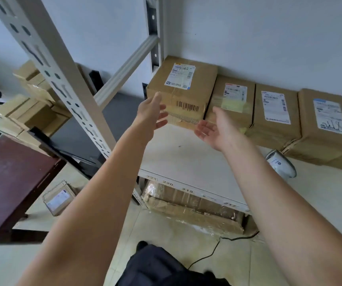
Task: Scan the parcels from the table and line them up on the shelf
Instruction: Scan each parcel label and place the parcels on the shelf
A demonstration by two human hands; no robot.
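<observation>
1. Both hands are out over the shelf (pixel 186 153), fingers spread and relaxed, holding nothing. The left hand (pixel 152 116) is at the near-left corner of the end parcel (pixel 183 89); whether its fingertips touch the cardboard I cannot tell. The right hand (pixel 209 129) is palm-up just in front of that parcel's near-right corner, apparently clear of it.

2. The end parcel sits at 11 o'clock on the shelf board, against the rear upright (pixel 155 38). It is the leftmost of a row of parcels (pixel 275 112) running off toward 3 o'clock along the wall.

3. Judgement: the step is squaring this parcel into line. It sits taller than its neighbour (pixel 233 104). To finish well, press flat palms on the two near corners and bring the front face level with the others, label up, side flush against the neighbour.

4. Keep the barcode face outward; avoid dragging on the loose yellowish tape.

5. The scanner (pixel 280 164) lies on the shelf at 3 o'clock, in front of the row, its cord not traceable here.

6. Hard to read:
   - The row's right end is cut by the frame edge, so the parcel count is unknown.
   - Label print is blurred throughout.
   - The dark tabletop (pixel 7 182) at 8 o'clock shows only a corner; what remains on it cannot be seen.
   - Cartons (pixel 34 112) stacked at 9 o'clock are partly hidden behind the slotted front upright (pixel 48 65).
   - A wrapped carton (pixel 192 209) under the shelf is mostly hidden.
</observation>
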